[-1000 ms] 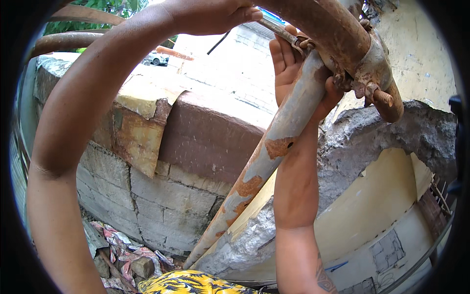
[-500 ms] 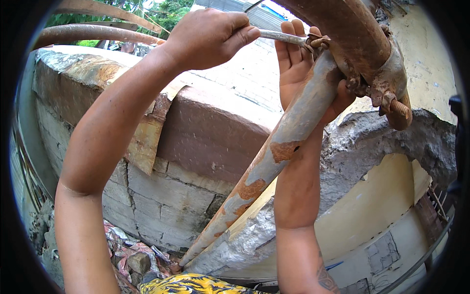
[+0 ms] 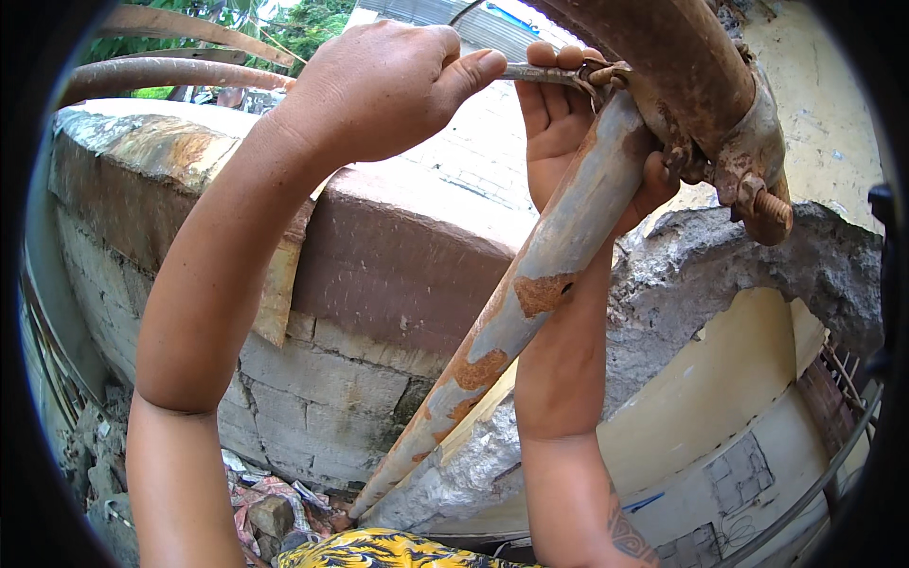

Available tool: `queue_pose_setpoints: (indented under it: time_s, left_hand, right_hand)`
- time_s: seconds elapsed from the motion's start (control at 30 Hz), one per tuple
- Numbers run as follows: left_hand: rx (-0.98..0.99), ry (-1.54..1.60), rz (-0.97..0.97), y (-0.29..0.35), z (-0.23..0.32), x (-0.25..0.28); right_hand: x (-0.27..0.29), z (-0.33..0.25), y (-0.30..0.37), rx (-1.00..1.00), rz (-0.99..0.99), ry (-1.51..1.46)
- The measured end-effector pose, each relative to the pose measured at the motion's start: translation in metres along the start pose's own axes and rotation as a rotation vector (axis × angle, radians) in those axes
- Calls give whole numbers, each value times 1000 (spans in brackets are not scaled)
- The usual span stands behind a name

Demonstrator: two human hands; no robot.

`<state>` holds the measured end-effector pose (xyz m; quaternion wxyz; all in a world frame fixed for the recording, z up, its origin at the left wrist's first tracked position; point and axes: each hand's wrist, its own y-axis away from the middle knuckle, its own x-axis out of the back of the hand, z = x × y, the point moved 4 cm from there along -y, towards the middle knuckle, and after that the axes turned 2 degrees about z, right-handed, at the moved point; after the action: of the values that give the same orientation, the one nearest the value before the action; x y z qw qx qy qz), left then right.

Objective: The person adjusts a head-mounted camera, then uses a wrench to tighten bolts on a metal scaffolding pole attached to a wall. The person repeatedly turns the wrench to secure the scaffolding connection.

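Note:
My left hand (image 3: 388,90) is closed round a slim grey metal bar (image 3: 540,73). The bar's far end meets a rusty pipe clamp (image 3: 606,78) at the top of a slanting pipe (image 3: 568,232), grey with rust patches. My right hand (image 3: 559,137) is behind that pipe, its fingers stretched upward and crossed by the bar. Its palm lies against or close to the pipe, and its thumb shows on the pipe's other side. A thick rusty pipe (image 3: 677,71) curves across the top, with a second clamp and a threaded bolt (image 3: 772,207) beside the joint.
A block wall (image 3: 322,379) with a brown band and bent sheet metal (image 3: 276,293) stands to the left. Broken concrete (image 3: 682,275) juts out at right. Rubble and crumpled sheets (image 3: 270,502) lie below. Curved pipes (image 3: 170,73) reach in at upper left.
My left forearm and elbow have swung to the right in the view. My right fingers sit slightly lower, nearer the bar. The view has shifted a little; both hands stay at the clamp.

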<state>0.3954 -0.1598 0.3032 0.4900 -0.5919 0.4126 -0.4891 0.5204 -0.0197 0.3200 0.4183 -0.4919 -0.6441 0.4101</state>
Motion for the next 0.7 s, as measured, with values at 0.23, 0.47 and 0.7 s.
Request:
queue_pose_setpoints:
  time_s: [0.23,0.47,0.7]
  left_hand:
    - [517,995,-272,73,83,-61]
    - [560,1158,-156,66,78,-94]
    - [86,342,56,34,8,-44]
  right_hand:
    - [7,-8,10,-124,-93,-126]
    - [-15,-22,13,-229,105,317]
    - [-8,-22,13,-134,149,274]
